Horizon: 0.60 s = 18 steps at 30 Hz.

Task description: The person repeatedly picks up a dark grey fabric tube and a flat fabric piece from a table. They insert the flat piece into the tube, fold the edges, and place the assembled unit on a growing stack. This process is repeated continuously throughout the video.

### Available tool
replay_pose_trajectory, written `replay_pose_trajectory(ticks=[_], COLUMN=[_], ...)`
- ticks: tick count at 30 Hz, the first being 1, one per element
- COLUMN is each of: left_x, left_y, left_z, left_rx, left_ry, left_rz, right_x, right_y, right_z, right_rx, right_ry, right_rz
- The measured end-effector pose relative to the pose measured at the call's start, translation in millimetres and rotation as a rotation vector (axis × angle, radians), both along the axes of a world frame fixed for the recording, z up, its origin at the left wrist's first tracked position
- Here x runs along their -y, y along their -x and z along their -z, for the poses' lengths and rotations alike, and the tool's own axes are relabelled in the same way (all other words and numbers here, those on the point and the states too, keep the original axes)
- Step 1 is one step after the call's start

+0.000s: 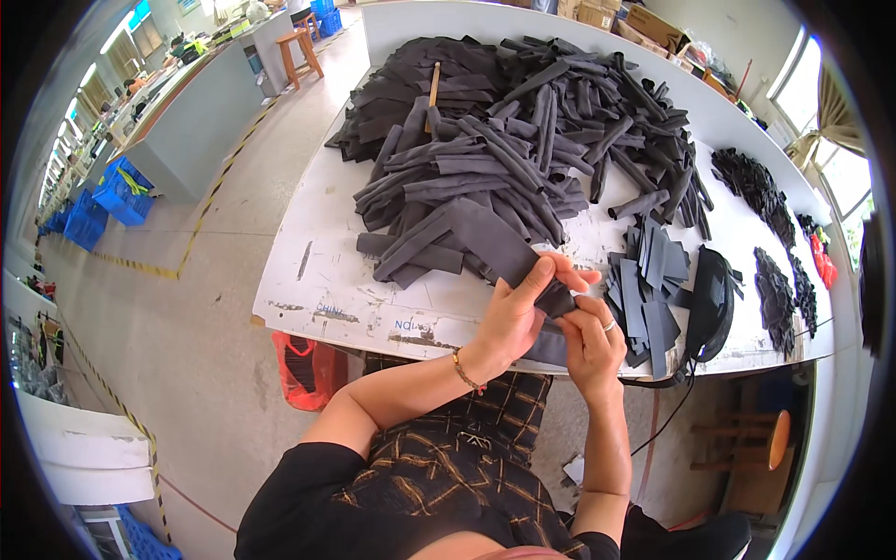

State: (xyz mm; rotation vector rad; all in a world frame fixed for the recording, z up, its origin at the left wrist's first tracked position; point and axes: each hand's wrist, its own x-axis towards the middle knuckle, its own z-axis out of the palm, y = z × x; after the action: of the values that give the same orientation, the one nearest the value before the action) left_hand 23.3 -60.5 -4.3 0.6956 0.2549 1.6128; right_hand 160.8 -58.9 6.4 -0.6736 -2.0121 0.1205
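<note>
A dark grey fabric strip [495, 241] runs from the near side of the big pile down to my two hands, above the table's front edge. My left hand [518, 317] is closed on it, thumb on top. Close beside it, my right hand [592, 338] pinches the strip's near part with its fingertips. The strip looks folded or bent between the hands; the fingers partly hide that spot. Straight ahead lies a large heap of similar dark grey fabric tubes [485, 159], some rolled and some flat.
On the white table [308, 280], flat dark strips [644, 299] and a black pouch [711, 303] lie to the right, with small black piles [756, 191] farther off. A wooden stick [434, 89] stands in the heap. A red plastic bag [303, 373] hangs below the front edge.
</note>
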Motion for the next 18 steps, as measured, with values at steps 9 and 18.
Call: replay_pose_trajectory(ticks=[9,18], left_x=[0,-14], left_y=[-1,8], left_z=[9,6], left_rx=[0.033,-0.032], left_ry=[0.042,0.027], left_rz=[0.031,-0.120], right_x=[0,7], right_y=[3,35], right_z=[1,13], right_rx=[0.007,-0.529], right_ry=[0.078,0.462], right_rz=[-0.005,0.145])
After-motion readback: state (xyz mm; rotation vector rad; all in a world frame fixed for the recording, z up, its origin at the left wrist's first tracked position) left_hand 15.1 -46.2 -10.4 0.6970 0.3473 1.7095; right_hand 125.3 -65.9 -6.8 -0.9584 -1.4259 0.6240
